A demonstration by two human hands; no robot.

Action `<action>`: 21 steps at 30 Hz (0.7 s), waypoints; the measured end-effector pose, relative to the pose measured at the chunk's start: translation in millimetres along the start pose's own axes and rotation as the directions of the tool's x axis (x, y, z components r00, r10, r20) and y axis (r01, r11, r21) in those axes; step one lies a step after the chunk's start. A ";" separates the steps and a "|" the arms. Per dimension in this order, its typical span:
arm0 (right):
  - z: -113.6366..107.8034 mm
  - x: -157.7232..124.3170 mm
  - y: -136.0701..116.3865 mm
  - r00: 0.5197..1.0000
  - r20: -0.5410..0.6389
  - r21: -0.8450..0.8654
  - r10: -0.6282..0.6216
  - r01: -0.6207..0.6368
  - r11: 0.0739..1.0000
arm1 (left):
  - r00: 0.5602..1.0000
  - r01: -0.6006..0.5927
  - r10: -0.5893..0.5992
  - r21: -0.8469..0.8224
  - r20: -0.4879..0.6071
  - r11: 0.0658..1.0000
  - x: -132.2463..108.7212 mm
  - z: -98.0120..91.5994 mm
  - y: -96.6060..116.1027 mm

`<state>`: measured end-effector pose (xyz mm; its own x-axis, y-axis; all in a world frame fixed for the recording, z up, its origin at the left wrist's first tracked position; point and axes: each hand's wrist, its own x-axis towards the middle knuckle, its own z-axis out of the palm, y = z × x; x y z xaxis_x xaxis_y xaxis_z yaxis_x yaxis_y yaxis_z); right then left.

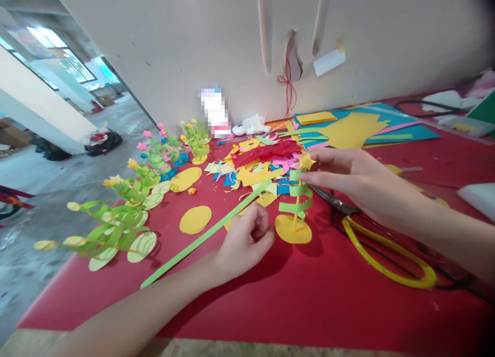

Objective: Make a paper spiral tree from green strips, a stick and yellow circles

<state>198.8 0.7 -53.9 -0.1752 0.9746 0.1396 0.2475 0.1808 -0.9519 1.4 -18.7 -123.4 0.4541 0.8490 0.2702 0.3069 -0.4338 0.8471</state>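
Observation:
My right hand (348, 179) pinches a yellow paper star (307, 162) between thumb and fingertips. The star tops a small paper ornament with a thin yellow stem, a curled green paper spiral (296, 207) and a yellow paper disc base (288, 231) that looks to be on the table. Just left of it, my left hand (247, 238) is curled in a loose fist, with no object showing in it. A long light-green paper strip (193, 246) lies slantwise beyond the left hand and forearm. Yellow-handled scissors (390, 274) lie under and beside my right forearm.
Several similar spiral ornaments (116, 228) stand in rows on the left of the red table (294, 310). Loose yellow discs (195, 219) lie mid-table. Behind are paper scraps (251, 176), coloured sheets (356, 130) and a propped, blurred phone (215, 112) near the pale wall.

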 end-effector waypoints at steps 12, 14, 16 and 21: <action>-6.2 -0.7 -2.1 0.999 -0.008 -0.082 -0.048 0.047 0.996 | 0.999 -0.041 0.041 -0.009 0.013 0.999 -4.1 1.4 0.4; -7.9 1.1 -6.1 0.997 -0.034 -0.112 -0.063 0.059 0.992 | 1.000 -0.018 0.018 -0.027 -0.011 0.999 -2.3 0.4 1.1; -9.0 3.5 -10.8 0.996 -0.060 -0.133 -0.073 0.064 0.989 | 0.999 0.004 -0.006 -0.038 -0.034 0.999 -0.9 -0.8 1.6; -9.3 6.5 -14.3 0.995 -0.055 -0.120 -0.084 0.077 0.990 | 0.997 0.043 -0.044 -0.029 -0.056 0.999 0.7 -2.9 2.0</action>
<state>203.0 5.7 -36.9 -0.1430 0.9618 0.2336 0.3457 0.2697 -0.8988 0.0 -18.0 -120.2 0.3923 0.8830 0.2576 0.3017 -0.3881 0.8708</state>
